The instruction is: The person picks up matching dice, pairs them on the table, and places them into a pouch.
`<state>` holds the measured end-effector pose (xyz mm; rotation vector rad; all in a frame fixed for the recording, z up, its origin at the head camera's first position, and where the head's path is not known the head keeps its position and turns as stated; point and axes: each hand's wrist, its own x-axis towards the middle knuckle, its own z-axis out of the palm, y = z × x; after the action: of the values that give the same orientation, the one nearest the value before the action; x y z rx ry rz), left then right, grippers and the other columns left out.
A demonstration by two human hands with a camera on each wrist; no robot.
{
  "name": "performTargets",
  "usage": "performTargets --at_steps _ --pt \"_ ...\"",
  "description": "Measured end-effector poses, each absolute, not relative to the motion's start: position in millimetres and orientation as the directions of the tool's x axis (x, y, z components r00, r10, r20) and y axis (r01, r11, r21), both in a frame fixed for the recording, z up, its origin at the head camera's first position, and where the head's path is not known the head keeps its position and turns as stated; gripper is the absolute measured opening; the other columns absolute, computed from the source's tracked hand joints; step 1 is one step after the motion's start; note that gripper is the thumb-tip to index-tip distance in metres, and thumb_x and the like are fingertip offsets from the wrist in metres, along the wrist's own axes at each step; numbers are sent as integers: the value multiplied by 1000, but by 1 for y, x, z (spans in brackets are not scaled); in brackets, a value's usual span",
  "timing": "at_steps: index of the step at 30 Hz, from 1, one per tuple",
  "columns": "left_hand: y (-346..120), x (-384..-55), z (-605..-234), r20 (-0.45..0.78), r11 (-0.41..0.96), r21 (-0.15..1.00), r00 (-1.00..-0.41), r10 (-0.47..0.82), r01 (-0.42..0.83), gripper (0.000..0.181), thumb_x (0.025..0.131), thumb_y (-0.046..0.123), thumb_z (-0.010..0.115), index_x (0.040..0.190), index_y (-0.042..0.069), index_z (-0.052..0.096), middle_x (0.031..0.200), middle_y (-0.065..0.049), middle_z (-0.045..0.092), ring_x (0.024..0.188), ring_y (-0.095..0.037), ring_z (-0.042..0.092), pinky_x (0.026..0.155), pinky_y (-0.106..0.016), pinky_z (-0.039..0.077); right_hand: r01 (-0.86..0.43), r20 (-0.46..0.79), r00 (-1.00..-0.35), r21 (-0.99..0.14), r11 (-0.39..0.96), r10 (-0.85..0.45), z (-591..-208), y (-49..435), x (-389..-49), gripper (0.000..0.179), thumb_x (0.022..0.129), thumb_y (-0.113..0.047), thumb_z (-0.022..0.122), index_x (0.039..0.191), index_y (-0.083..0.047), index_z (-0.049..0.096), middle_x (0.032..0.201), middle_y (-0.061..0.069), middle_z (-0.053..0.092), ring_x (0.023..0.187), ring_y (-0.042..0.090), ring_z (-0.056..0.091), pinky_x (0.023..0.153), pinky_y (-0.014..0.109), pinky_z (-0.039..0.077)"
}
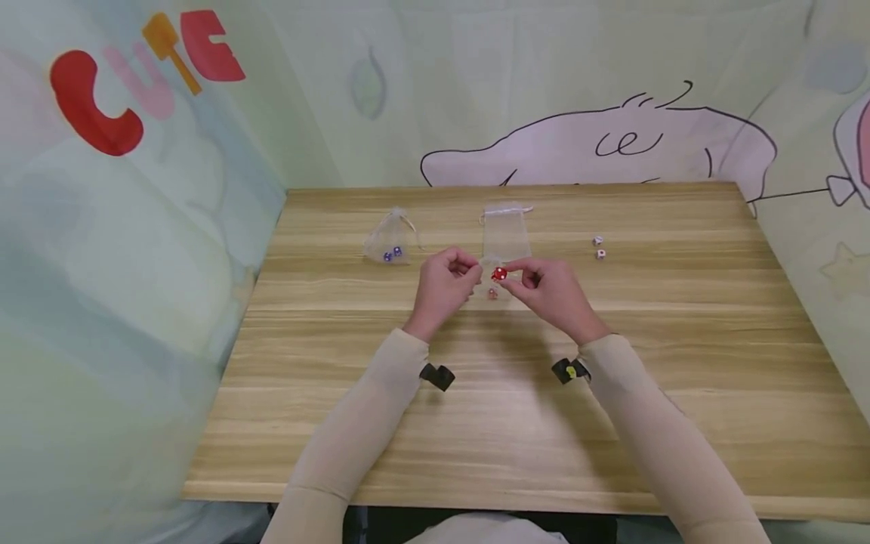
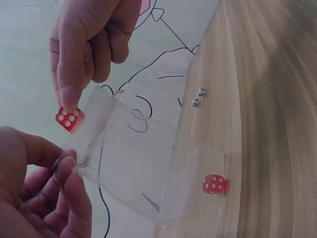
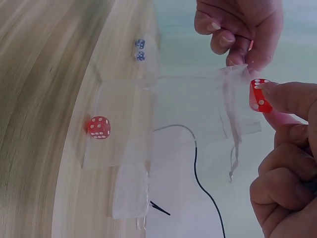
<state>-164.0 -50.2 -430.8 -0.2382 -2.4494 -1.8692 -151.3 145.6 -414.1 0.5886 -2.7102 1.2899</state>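
Note:
My left hand [image 1: 445,287] pinches the top edge of a sheer white drawstring bag [image 2: 143,163], which hangs down from the fingertips. One red die [image 3: 99,128] with white dots lies at the bottom inside this bag. Between thumb and finger, my right hand [image 1: 553,293] holds a second red die [image 2: 69,119] close to the bag's mouth. In the right wrist view that held die [image 3: 259,95] is just outside the opening, beside the left fingertips. Whether it touches the bag's rim, I cannot tell.
Back left on the wooden table [image 1: 326,363] sits another sheer bag [image 1: 387,236] with two blue dice [image 1: 393,254] inside. A flat sheer bag [image 1: 506,230] lies beyond my hands. Two white dice [image 1: 599,248] stand to the right. Printed cloth hangs behind and at the left.

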Motion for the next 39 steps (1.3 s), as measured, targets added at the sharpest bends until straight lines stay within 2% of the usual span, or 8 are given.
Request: performTargets --at_steps 9,14,19,26,33,39 --pt "-50 -164 -430 120 271 953 -989 84 139 6 88 2 67 91 -3 68 79 -9 66 60 -17 61 53 -28 54 -345 187 -932 -722 599 -312 -417 143 -155 25 89 -18 76 107 -2 75 58 0 46 52 14 38 50 26 31" --pt "-49 -165 -432 135 275 949 -987 86 153 8 87 2 67 90 -5 68 78 -10 67 62 -15 60 55 -26 53 -351 203 -929 -744 568 -308 -421 147 -156 30 89 -18 76 112 1 71 60 1 49 54 16 41 52 27 36" --pt "-49 -165 -432 145 296 941 -986 82 163 7 86 1 68 90 -4 69 79 -9 67 67 -15 60 60 -25 52 -351 208 -927 -773 528 -312 -428 156 -157 31 92 -15 72 119 0 67 65 2 50 56 17 43 51 27 36" --pt "-51 -165 -430 132 316 937 -988 76 149 7 87 3 68 91 -3 69 81 -8 67 70 -16 60 62 -24 51 -293 104 -934 -767 570 -341 -430 166 -155 45 90 -26 75 126 -1 64 67 4 50 58 18 43 54 30 37" --pt "-53 -165 -430 103 263 957 -992 79 120 7 89 1 68 93 -4 68 79 -9 67 65 -18 61 54 -23 49 -287 75 -934 -739 610 -348 -433 171 -156 34 87 -17 78 115 1 69 66 3 50 59 18 43 55 31 37" --pt "-60 -167 -433 70 210 972 -986 153 102 10 90 0 67 100 -2 66 85 -10 64 64 -24 59 51 -23 50 -265 67 -948 -712 651 -312 -438 175 -160 18 94 -12 69 109 -2 71 64 2 50 58 16 42 54 30 36"
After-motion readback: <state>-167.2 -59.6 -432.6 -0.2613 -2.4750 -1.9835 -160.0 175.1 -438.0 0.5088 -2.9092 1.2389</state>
